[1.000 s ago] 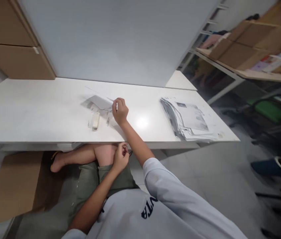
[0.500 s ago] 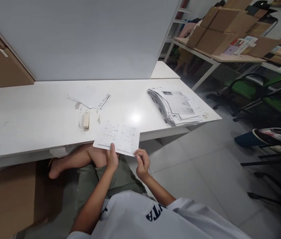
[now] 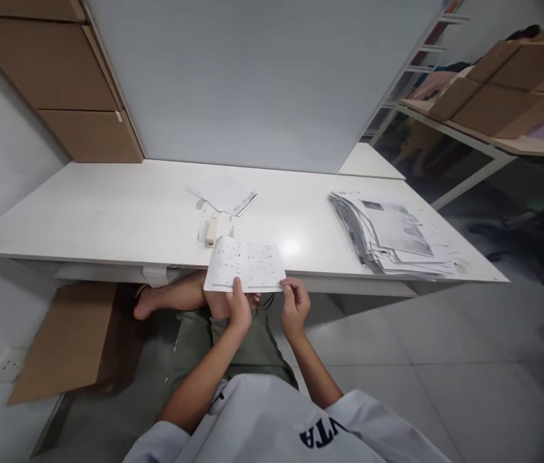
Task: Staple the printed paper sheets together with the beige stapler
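A white printed sheet (image 3: pixel 245 265), creased down its middle like an opened leaflet, is held up at the table's front edge above my lap. My left hand (image 3: pixel 240 307) grips its lower edge near the crease, thumb on top and fingers underneath. At the lower right corner, my right hand (image 3: pixel 295 307) pinches the paper between thumb and fingers. Just beyond the sheet, a small cream-coloured block (image 3: pixel 212 231) sits on the table. Behind the block lie a few thin papers (image 3: pixel 224 198) with dark marks along one edge.
On the right of the white table (image 3: pixel 108 212) lies a thick stack of printed papers (image 3: pixel 392 231). A grey panel (image 3: pixel 253 77) rises along the back. Cardboard boxes (image 3: pixel 79 77) stand at the back left, and an open carton (image 3: pixel 69 341) is under the table.
The view has turned left, so things on the table appear farther right. The sheet now bends more along its crease, while both hands keep hold of it.
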The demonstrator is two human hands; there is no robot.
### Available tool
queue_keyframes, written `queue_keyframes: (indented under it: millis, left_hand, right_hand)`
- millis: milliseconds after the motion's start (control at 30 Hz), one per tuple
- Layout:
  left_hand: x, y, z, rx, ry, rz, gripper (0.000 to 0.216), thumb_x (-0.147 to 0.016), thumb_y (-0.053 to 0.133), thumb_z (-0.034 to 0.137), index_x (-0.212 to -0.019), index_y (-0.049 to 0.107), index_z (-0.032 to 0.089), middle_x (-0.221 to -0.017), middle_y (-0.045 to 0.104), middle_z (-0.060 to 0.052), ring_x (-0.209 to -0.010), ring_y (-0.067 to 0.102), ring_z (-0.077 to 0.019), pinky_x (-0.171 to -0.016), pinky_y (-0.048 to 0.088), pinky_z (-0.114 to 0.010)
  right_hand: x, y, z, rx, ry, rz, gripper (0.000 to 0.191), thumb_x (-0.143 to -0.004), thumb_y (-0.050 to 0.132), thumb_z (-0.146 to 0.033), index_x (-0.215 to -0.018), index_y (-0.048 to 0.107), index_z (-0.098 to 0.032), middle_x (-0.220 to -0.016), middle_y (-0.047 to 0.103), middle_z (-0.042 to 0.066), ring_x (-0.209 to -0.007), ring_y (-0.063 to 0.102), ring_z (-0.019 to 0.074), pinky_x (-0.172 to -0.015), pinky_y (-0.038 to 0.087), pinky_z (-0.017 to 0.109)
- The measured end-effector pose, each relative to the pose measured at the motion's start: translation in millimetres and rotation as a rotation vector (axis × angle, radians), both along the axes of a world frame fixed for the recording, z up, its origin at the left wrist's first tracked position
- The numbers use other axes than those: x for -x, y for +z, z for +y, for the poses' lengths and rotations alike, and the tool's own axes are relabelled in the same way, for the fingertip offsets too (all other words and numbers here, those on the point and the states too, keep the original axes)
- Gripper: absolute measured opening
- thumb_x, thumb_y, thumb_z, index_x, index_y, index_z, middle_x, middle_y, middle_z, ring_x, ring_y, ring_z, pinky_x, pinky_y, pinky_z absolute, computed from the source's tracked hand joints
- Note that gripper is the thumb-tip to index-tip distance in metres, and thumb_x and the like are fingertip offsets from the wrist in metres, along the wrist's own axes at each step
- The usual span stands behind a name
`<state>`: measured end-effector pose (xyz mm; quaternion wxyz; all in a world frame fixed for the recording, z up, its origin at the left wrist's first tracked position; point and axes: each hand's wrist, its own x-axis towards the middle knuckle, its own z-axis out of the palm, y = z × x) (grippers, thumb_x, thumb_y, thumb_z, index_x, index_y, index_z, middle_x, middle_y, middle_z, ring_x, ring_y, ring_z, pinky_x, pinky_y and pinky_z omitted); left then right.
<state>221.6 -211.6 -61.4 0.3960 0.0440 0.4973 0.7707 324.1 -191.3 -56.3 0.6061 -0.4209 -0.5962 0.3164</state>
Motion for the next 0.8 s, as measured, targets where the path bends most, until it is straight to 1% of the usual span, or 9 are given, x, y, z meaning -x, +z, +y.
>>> queue_keyframes:
  millis: [100, 167, 267, 333, 400, 467, 600, 700, 800]
  left_hand:
    - [-4, 1.2, -10, -0.030, 0.023, -0.024, 0.064, -0.070, 0.069, 0.057, -0.117, 0.051, 0.018, -0.069, 0.065, 0.001, -0.042, 0.052, -0.0112, -0.037, 0.040, -0.023]
    - [-8, -1.1, -19, -0.018, 0.047, -0.043, 0.063, -0.066, 0.073, 0.056, -0.112, 0.053, 0.018, -0.068, 0.065, 0.001, -0.043, 0.053, -0.0116, -0.039, 0.041, -0.023]
    - [-11, -3.3, -30, 0.021, 0.040, -0.104, 0.051, -0.064, 0.073, 0.054, -0.095, 0.058, 0.016, -0.059, 0.063, 0.000, -0.044, 0.055, -0.0133, -0.042, 0.043, -0.024]
    - [-9, -0.6, -33, 0.005, 0.044, -0.134, 0.044, -0.066, 0.071, 0.051, -0.089, 0.060, 0.016, -0.058, 0.064, 0.000, -0.043, 0.055, -0.0132, -0.044, 0.045, -0.024]
    - [-6, 5.4, -32, -0.037, 0.072, -0.149, 0.038, -0.070, 0.069, 0.048, -0.089, 0.061, 0.017, -0.060, 0.065, 0.000, -0.042, 0.054, -0.0115, -0.044, 0.044, -0.023]
    - [-1, 12.3, -29, -0.066, 0.102, -0.167, 0.035, -0.074, 0.069, 0.045, -0.093, 0.062, 0.017, -0.062, 0.066, 0.001, -0.042, 0.054, -0.0103, -0.043, 0.043, -0.021]
    - [6, 20.6, -23, -0.072, 0.160, -0.221, 0.033, -0.080, 0.068, 0.040, -0.105, 0.062, 0.019, -0.077, 0.072, -0.002, -0.051, 0.061, -0.0119, -0.043, 0.043, -0.020]
    - [7, 17.3, -21, -0.050, 0.133, -0.255, 0.032, -0.083, 0.067, 0.040, -0.108, 0.063, 0.021, -0.086, 0.073, -0.004, -0.059, 0.064, -0.0129, -0.043, 0.045, -0.019]
    - [5, 7.1, -21, -0.041, 0.094, -0.210, 0.035, -0.081, 0.069, 0.043, -0.109, 0.064, 0.022, -0.097, 0.074, -0.006, -0.072, 0.068, -0.0157, -0.048, 0.049, -0.020]
  right_hand:
    - [-4, -4.4, -5, -0.025, -0.009, 0.027, 0.015, -0.090, 0.049, -0.030, -0.085, 0.061, -0.024, -0.085, 0.063, 0.005, -0.083, 0.059, 0.0231, -0.078, 0.048, 0.039]
    - [-8, -8.7, -9, -0.024, -0.005, 0.024, 0.015, -0.091, 0.049, -0.029, -0.085, 0.062, -0.022, -0.085, 0.062, 0.005, -0.084, 0.059, 0.0215, -0.078, 0.047, 0.037]
    - [-9, -12.8, -14, 0.033, 0.013, -0.001, 0.018, -0.091, 0.049, -0.031, -0.086, 0.061, -0.019, -0.087, 0.062, 0.005, -0.084, 0.058, 0.0192, -0.078, 0.047, 0.034]
    - [-6, -12.3, -17, 0.080, 0.016, 0.006, 0.020, -0.091, 0.049, -0.033, -0.090, 0.062, -0.017, -0.090, 0.062, 0.006, -0.087, 0.059, 0.0190, -0.080, 0.048, 0.034]
    - [0, -9.5, -19, 0.092, 0.017, 0.021, 0.022, -0.091, 0.049, -0.034, -0.095, 0.062, -0.017, -0.095, 0.063, 0.007, -0.091, 0.059, 0.0196, -0.084, 0.049, 0.036]
    - [5, -5.7, -20, 0.072, 0.020, 0.017, 0.023, -0.091, 0.049, -0.034, -0.097, 0.062, -0.017, -0.099, 0.062, 0.008, -0.095, 0.059, 0.0204, -0.088, 0.048, 0.038]
    - [10, -1.2, -20, 0.046, 0.018, -0.021, 0.024, -0.093, 0.046, -0.034, -0.102, 0.062, -0.018, -0.105, 0.061, 0.010, -0.102, 0.058, 0.0213, -0.094, 0.047, 0.041]
    - [10, -3.1, -21, 0.036, -0.001, -0.045, 0.024, -0.092, 0.046, -0.033, -0.102, 0.061, -0.018, -0.107, 0.059, 0.010, -0.104, 0.057, 0.0214, -0.095, 0.047, 0.041]
    - [8, -8.5, -22, 0.027, -0.024, -0.062, 0.023, -0.092, 0.046, -0.032, -0.100, 0.062, -0.018, -0.105, 0.059, 0.010, -0.103, 0.058, 0.0215, -0.094, 0.047, 0.041]
